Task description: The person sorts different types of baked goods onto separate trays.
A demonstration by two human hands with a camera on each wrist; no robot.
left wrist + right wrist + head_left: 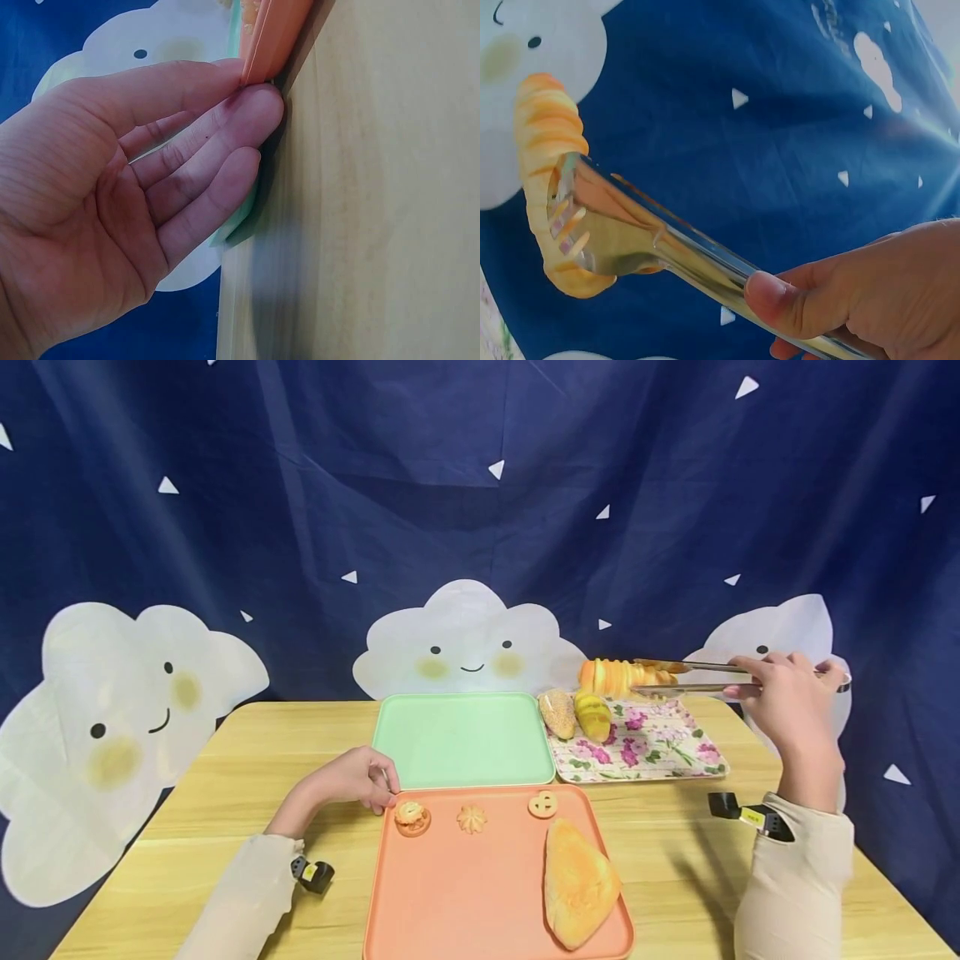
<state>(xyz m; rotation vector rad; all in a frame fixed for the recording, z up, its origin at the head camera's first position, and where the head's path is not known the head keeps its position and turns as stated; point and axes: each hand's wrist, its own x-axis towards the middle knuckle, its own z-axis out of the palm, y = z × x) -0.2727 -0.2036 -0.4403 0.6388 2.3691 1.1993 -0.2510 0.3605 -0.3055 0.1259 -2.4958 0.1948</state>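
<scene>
My right hand [791,702] grips a pair of metal tongs [697,259] by the arms. Between the tong ends is a long ridged bread roll [618,677], held sideways over the back of the flowered tray [645,764]. In the right wrist view the slotted tong head covers part of the roll [551,127]. My left hand [360,778] pinches the back left corner of the orange tray [480,893], thumb above and fingertips at its edge in the left wrist view. A small topped pastry [412,818] lies by that corner.
On the orange tray are a flower-shaped cookie [472,818], a pretzel-like cookie [543,804] and a large triangular bread [577,885]. A mint green tray [465,739] stands behind it. A seeded bun [557,713] and a yellow striped bun [592,717] lie on the flowered tray's left.
</scene>
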